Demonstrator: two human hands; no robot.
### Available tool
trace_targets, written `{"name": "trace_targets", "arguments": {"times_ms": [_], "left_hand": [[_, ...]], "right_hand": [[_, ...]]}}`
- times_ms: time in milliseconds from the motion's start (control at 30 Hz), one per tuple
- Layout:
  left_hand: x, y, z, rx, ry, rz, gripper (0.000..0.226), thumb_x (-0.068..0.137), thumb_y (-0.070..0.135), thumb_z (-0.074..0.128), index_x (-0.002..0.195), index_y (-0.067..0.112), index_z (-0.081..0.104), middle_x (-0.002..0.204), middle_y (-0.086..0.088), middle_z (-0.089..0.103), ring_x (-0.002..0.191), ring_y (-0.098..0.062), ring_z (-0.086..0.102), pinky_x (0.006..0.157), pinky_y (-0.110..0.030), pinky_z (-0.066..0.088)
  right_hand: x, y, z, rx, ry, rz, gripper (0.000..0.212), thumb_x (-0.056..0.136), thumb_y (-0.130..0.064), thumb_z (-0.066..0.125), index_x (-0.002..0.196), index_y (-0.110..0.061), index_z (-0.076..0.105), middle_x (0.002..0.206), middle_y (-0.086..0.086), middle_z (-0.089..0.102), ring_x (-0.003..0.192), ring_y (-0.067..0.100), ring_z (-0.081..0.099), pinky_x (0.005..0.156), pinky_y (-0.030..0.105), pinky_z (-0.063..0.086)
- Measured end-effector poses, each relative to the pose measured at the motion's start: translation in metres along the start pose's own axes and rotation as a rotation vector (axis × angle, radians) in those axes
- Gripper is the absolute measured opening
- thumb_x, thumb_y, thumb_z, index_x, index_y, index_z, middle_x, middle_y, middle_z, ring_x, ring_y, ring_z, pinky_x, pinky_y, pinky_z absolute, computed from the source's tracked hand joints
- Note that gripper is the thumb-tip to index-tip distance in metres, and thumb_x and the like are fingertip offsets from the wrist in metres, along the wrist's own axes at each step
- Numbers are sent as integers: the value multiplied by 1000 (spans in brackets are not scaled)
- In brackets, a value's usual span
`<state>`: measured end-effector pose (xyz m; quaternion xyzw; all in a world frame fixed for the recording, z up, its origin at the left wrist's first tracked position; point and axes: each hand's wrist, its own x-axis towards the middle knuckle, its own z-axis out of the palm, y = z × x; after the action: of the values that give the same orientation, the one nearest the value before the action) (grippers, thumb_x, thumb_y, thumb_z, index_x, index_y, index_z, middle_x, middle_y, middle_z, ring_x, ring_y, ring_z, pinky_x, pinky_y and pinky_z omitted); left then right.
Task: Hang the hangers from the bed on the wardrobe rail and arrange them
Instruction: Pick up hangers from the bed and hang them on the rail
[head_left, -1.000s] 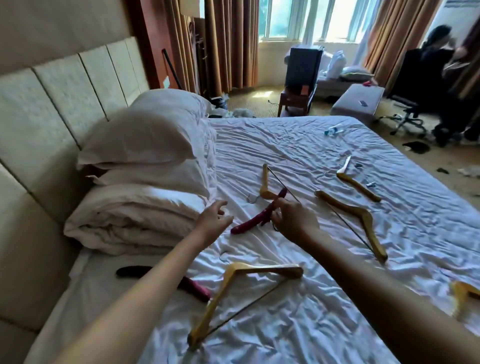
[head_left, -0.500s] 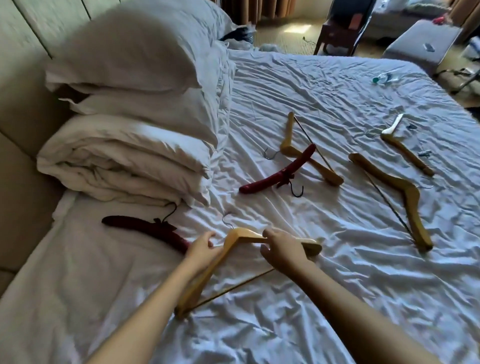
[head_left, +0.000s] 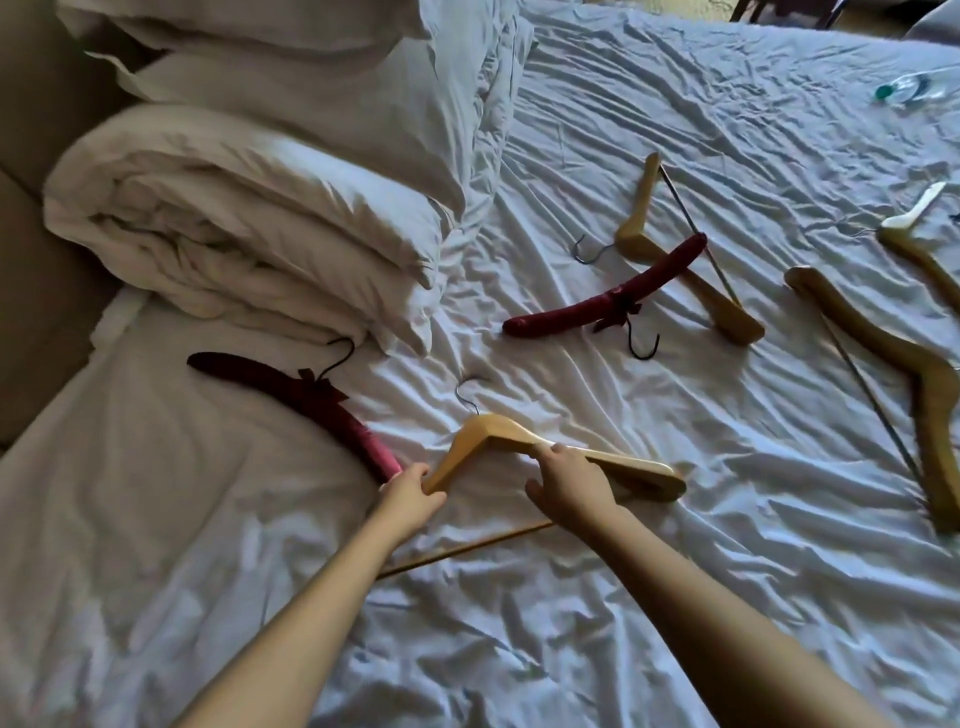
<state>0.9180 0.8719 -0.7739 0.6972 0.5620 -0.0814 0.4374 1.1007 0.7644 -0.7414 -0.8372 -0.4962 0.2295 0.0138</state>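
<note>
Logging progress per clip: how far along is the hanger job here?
Done: nothing shows as hung; no wardrobe rail is in view. In hand: the left hand and right hand grip the light wooden hanger. Left: five more lie on the bed: two red padded hangers and three wooden hangers.

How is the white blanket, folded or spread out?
Folded: the white blanket lies in stacked layers by the pillows.

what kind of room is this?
A bedroom, possibly a hotel room: a wide bed in rumpled white sheets, stacked pillows, a folded duvet, and a padded headboard at the left edge.
</note>
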Motion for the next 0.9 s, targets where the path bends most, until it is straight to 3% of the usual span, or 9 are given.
{"name": "trace_targets", "arguments": {"times_ms": [100,233,333,400,500,600,700,800,900], "left_hand": [[4,-4,8,22,-51,-28,38,82,28,64,116,16,55,111,-11,67,100,-31,65,91,-40,52],[13,-9,17,105,-15,-46,35,84,31,61,117,20,55,112,-7,66,102,-31,63,94,-40,48],[17,-11,19,19,27,-55,29,86,21,61,115,13,59,108,-10,67,98,-29,64,87,-30,49],[15,-12,19,-52,24,-35,26,85,13,63,110,7,62,101,-14,68,92,-29,64,82,-32,49],[5,-14,10,-183,-5,35,22,80,0,65,102,4,63,82,-10,61,73,-21,58,75,-33,52],[-2,-12,-10,-198,-18,101,24,76,-7,63,91,12,59,77,-2,58,66,-11,51,60,-13,43],[-6,-7,-33,-145,-45,111,26,75,-2,63,74,21,50,67,4,51,63,-13,45,62,-24,38],[-10,-5,-56,-121,-62,95,13,79,8,66,81,12,54,67,0,50,65,-18,46,64,-27,37],[-14,-2,-80,-195,-40,79,14,79,9,70,83,9,57,67,-3,53,64,-18,48,61,-27,39]], "right_hand": [[12,10,7,-68,2,-5,46,87,-29,51,130,-16,43,123,9,53,113,30,49,85,38,43],[25,24,13,-59,-66,52,50,86,-31,52,132,-19,38,128,4,50,120,27,45,96,42,39],[28,29,19,-106,-96,65,49,87,-30,49,133,-20,36,130,3,48,122,26,43,104,47,31],[29,31,19,-134,-91,61,44,88,-31,49,129,-19,39,128,4,49,120,27,45,104,48,32],[32,29,12,-121,-82,76,34,88,-29,52,118,-15,47,123,7,51,115,29,48,95,42,37],[31,24,2,30,-81,102,22,83,-26,52,102,-14,52,112,9,56,104,30,54,83,37,41],[27,11,-7,98,-135,46,10,79,-24,53,84,-19,46,100,9,62,94,30,58,69,31,39],[25,-11,-16,140,-153,-33,10,79,-24,53,80,-20,43,90,7,64,87,29,59,63,30,35],[27,-36,-27,221,-160,-81,21,80,-25,56,68,-23,39,75,0,55,75,25,54,60,29,32]]}}
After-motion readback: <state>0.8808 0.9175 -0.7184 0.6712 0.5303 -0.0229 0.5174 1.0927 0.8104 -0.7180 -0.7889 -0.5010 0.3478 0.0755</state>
